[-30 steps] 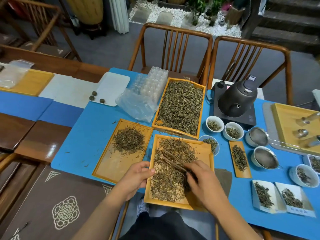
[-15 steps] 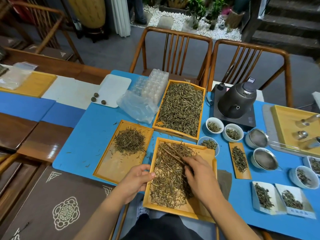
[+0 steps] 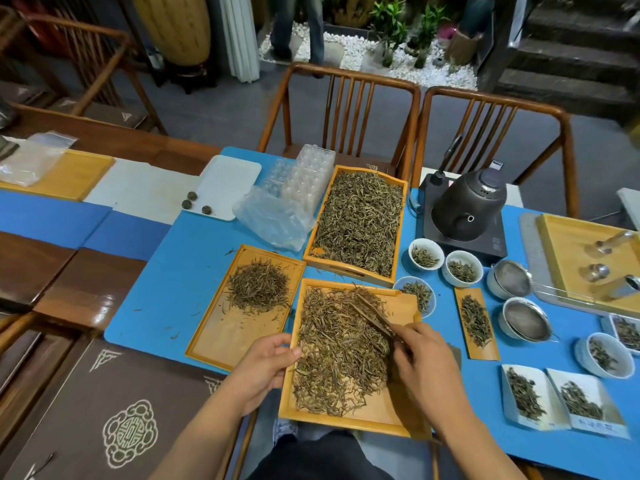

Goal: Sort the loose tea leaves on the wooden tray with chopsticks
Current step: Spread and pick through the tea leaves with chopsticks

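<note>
Left hand point(image 3: 266, 367) grips tray point(image 3: 391, 415) edge; right hand point(image 3: 424, 358) pinches chopsticks point(image 3: 372, 315) over leaves point(image 3: 341, 351). Risk: tray overhangs desk point(image 3: 180, 282), could tip, spill.

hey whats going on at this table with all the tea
A person is sorting loose tea leaves on the near shallow wooden tray. The right hand grips dark wooden chopsticks whose tips are in the leaves, while the left hand holds the tray's left edge. A smaller pile of leaves sits on the wooden tray to the left.
</note>
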